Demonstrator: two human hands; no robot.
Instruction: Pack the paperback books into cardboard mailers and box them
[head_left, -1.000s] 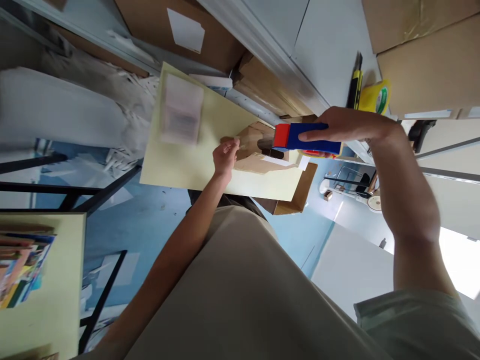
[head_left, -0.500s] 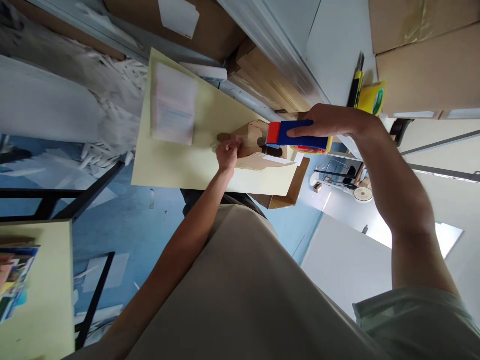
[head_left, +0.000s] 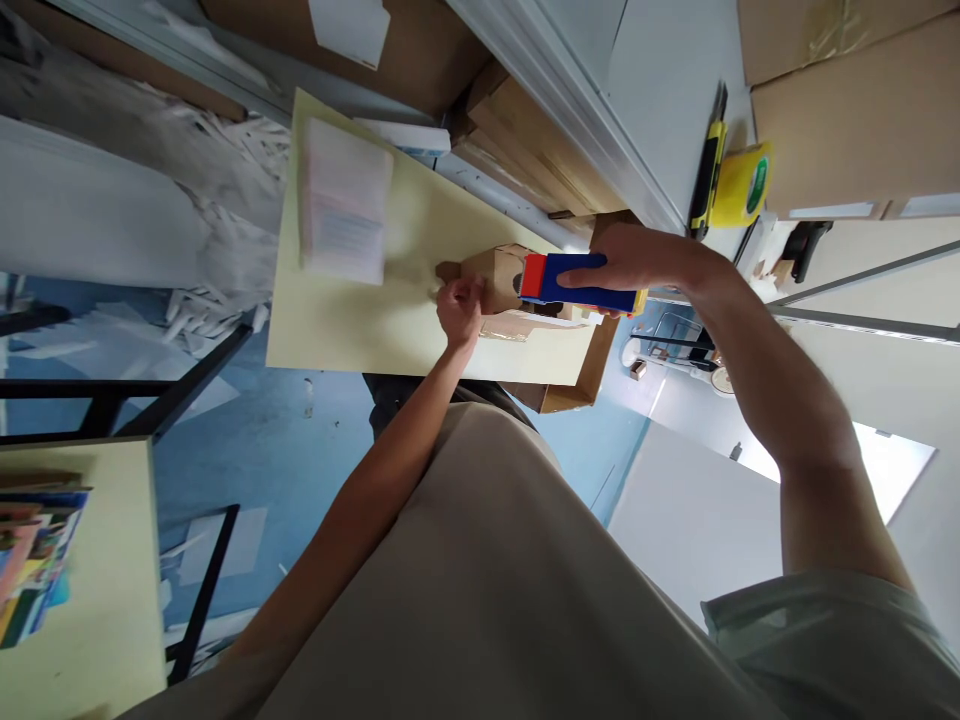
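A small brown cardboard box (head_left: 496, 272) lies on the pale yellow tabletop (head_left: 360, 335), with a flap and dark openings on its right part. My left hand (head_left: 459, 314) is closed at the box's left end, its curled fingers against the cardboard; the fingertips are partly hidden. In my right hand (head_left: 637, 262) is a blue and red tape dispenser (head_left: 581, 280), gripped from behind. The dispenser's red front is over the box's upper side; whether it touches the box I cannot tell. Pale printed sheets (head_left: 346, 205) lie on the table's left part.
Beyond the table runs a grey shelf (head_left: 660, 100) with a utility knife (head_left: 707, 175), a yellow tape roll (head_left: 742, 185) and large cartons (head_left: 855, 120). An open carton (head_left: 577, 395) stands below the table's right end. Another table (head_left: 105, 570) at lower left carries books (head_left: 37, 560).
My right hand has brought the tape dispenser left and slightly down, nearer my left hand. The left hand stays at the box's end. The camera view has shifted slightly.
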